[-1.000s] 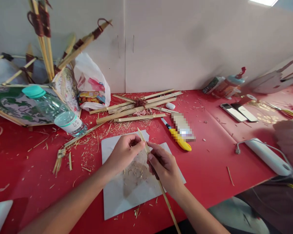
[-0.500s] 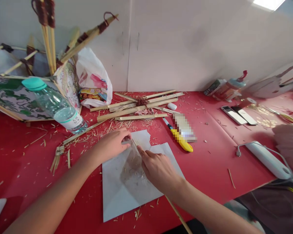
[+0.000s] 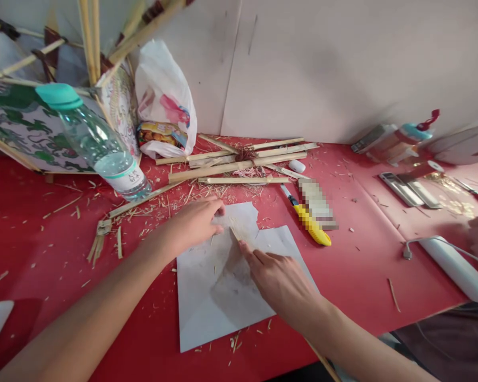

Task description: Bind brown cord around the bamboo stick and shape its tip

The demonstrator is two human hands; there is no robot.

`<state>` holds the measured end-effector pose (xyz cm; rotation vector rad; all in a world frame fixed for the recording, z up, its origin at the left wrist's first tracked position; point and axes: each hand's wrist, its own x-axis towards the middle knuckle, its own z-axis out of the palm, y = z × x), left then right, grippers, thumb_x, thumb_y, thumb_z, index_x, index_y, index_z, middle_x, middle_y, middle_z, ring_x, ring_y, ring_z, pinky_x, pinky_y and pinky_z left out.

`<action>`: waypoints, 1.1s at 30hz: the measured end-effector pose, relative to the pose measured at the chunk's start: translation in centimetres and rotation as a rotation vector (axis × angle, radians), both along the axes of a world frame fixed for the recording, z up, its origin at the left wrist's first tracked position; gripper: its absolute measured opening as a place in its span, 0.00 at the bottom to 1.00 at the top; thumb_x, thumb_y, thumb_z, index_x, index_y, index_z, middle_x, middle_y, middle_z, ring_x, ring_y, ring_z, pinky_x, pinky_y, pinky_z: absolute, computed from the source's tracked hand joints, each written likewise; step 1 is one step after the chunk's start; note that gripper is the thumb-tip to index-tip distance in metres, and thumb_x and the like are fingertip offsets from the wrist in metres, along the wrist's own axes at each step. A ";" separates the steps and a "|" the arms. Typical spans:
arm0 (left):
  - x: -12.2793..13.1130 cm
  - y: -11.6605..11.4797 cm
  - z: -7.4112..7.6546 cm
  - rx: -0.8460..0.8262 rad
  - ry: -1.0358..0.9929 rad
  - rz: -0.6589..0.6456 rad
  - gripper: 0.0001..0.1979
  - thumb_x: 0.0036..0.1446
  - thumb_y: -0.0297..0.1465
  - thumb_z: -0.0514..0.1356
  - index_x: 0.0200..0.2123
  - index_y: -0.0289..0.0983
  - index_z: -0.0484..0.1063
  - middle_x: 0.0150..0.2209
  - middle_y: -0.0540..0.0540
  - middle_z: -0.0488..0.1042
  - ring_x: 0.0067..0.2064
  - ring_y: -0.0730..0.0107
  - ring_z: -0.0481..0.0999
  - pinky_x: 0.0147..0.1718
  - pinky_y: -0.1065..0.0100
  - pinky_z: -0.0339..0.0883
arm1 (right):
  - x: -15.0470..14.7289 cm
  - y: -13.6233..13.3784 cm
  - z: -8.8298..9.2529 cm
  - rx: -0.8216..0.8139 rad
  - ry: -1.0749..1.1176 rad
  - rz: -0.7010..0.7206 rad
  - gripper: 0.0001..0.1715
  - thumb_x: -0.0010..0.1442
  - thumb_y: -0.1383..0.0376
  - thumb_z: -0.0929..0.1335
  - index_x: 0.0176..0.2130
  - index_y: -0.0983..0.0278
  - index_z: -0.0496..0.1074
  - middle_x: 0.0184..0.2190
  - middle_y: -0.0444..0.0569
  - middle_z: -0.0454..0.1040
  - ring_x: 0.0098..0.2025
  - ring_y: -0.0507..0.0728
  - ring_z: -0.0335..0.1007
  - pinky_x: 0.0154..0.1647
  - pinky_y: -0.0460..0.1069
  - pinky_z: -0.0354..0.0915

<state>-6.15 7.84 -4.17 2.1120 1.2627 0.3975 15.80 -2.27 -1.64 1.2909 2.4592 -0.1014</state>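
A torn sheet of white paper (image 3: 201,318) lies on the red tabletop, dusted with fine pale shavings (image 3: 239,225). Over its middle, my right hand (image 3: 276,273) is closed around a thin bamboo stick (image 3: 323,362). The stick's narrow tip pokes out past my index finger, pointing at the shavings, and its other end comes out below my wrist. My left hand (image 3: 197,220) hovers at the paper's upper left edge, thumb and fingers apart with a gap between them. Nothing shows in it, and it is a little away from the stick's tip.
A yellow utility knife (image 3: 313,225) with its blade out lies right of the paper. Bamboo strips (image 3: 239,164) are piled behind, near a plastic bag (image 3: 165,101), a water bottle (image 3: 115,159) and a painted lantern frame (image 3: 19,122). Phones (image 3: 406,190) and a white device (image 3: 458,268) lie right.
My left fingers, earlier at the stick's tip, are now apart from it. The stick's tip has tilted down toward the paper. The view has shifted, so things on the table appear further right.
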 end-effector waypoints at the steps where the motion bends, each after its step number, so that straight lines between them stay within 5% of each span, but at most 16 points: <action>1: 0.0 0.0 -0.1 0.002 -0.004 -0.007 0.12 0.54 0.28 0.69 0.41 0.41 0.73 0.45 0.47 0.78 0.42 0.60 0.77 0.39 0.61 0.68 | 0.0 0.3 -0.1 0.009 0.013 -0.003 0.40 0.63 0.81 0.59 0.72 0.73 0.53 0.38 0.54 0.80 0.34 0.58 0.78 0.24 0.54 0.53; 9: -0.2 0.2 0.2 -0.040 0.010 0.011 0.14 0.54 0.30 0.68 0.44 0.40 0.73 0.39 0.46 0.75 0.40 0.61 0.76 0.38 0.62 0.67 | 1.2 -0.8 -1.1 0.040 0.072 -0.014 0.41 0.62 0.79 0.61 0.72 0.72 0.53 0.34 0.49 0.78 0.31 0.56 0.75 0.23 0.54 0.47; 17: 0.2 0.1 1.2 -0.129 0.044 0.019 0.13 0.56 0.29 0.66 0.45 0.39 0.73 0.43 0.45 0.76 0.44 0.61 0.75 0.42 0.62 0.66 | 0.7 -0.4 -0.4 0.060 -0.004 0.067 0.39 0.63 0.81 0.60 0.71 0.76 0.53 0.38 0.53 0.79 0.33 0.57 0.77 0.23 0.55 0.48; 21: 0.2 0.0 1.2 -0.132 0.023 0.000 0.13 0.56 0.29 0.66 0.45 0.39 0.72 0.47 0.45 0.76 0.46 0.61 0.75 0.44 0.62 0.66 | 1.2 -1.0 -0.3 0.041 0.007 0.028 0.40 0.64 0.80 0.61 0.72 0.73 0.53 0.37 0.50 0.79 0.34 0.56 0.77 0.24 0.54 0.47; 33: 0.3 0.2 1.2 -0.120 0.064 -0.009 0.14 0.55 0.29 0.67 0.45 0.37 0.74 0.40 0.45 0.74 0.42 0.62 0.75 0.41 0.64 0.65 | 0.9 0.7 0.5 -0.056 0.269 -0.125 0.29 0.73 0.66 0.60 0.70 0.57 0.63 0.35 0.46 0.79 0.31 0.52 0.70 0.27 0.52 0.43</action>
